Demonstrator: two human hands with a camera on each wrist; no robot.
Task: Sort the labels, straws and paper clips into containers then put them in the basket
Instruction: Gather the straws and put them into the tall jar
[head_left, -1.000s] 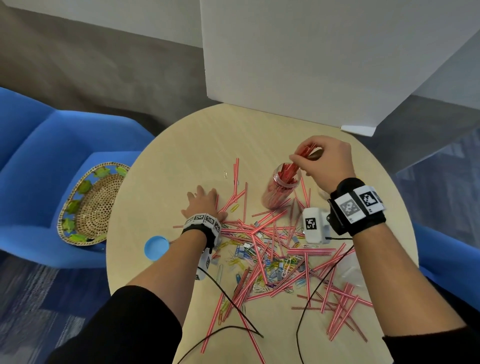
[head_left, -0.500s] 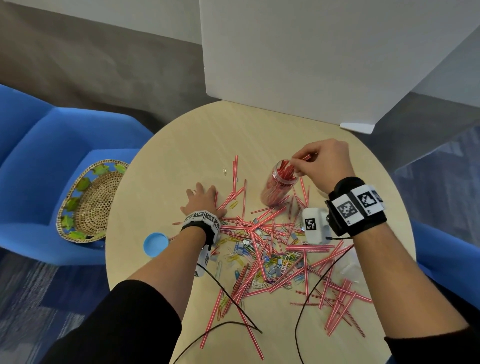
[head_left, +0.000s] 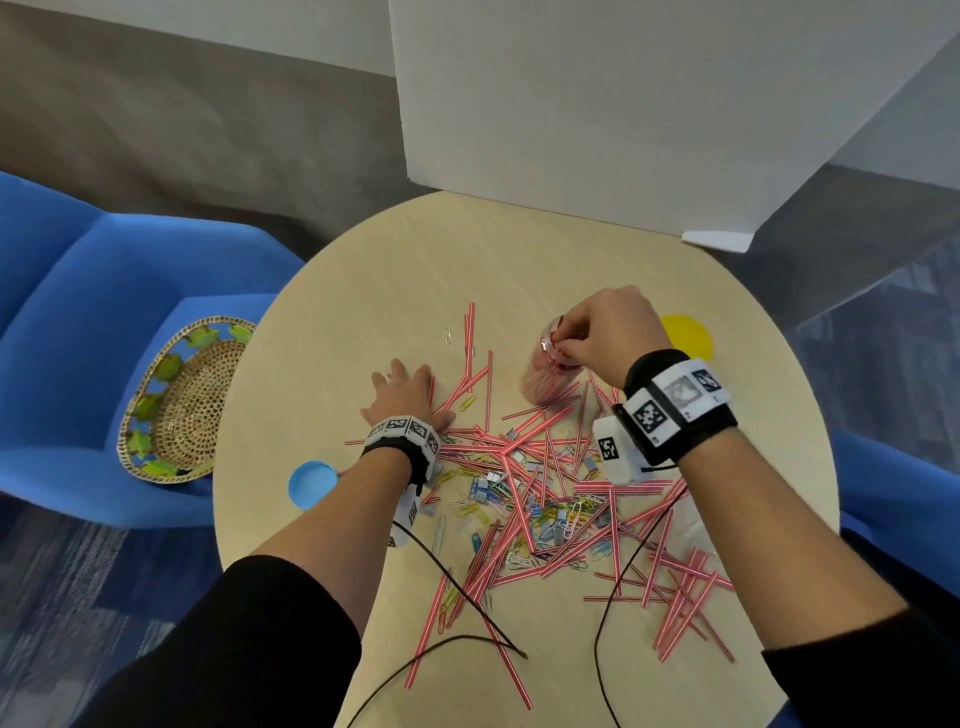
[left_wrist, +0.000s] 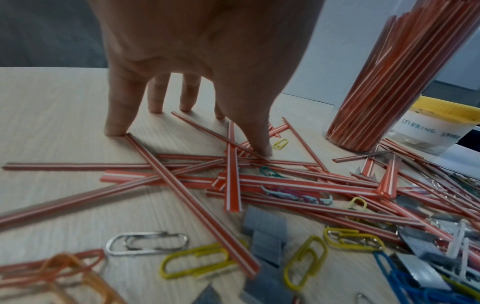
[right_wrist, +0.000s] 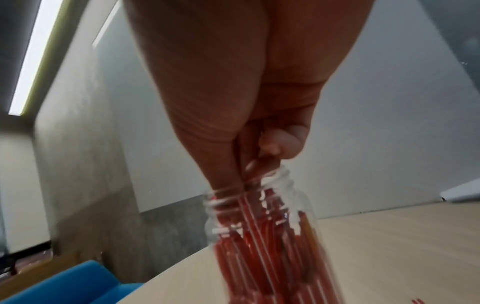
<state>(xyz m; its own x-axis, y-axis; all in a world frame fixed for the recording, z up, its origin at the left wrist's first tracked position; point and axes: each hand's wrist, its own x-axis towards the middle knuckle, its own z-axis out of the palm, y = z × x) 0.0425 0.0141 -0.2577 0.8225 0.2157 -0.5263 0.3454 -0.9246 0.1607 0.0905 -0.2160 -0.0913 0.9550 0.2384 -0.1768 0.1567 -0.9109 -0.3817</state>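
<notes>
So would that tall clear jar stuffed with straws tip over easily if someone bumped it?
Probably fairly easily: the jar is tall and narrow, standing on the table. It looks like light plastic, and the straws inside likely add little weight. The right hand at its mouth might steady it.

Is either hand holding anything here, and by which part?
The right hand pinches red straws by their top ends at the jar mouth. The left hand holds nothing, fingertips resting on the table.
</notes>
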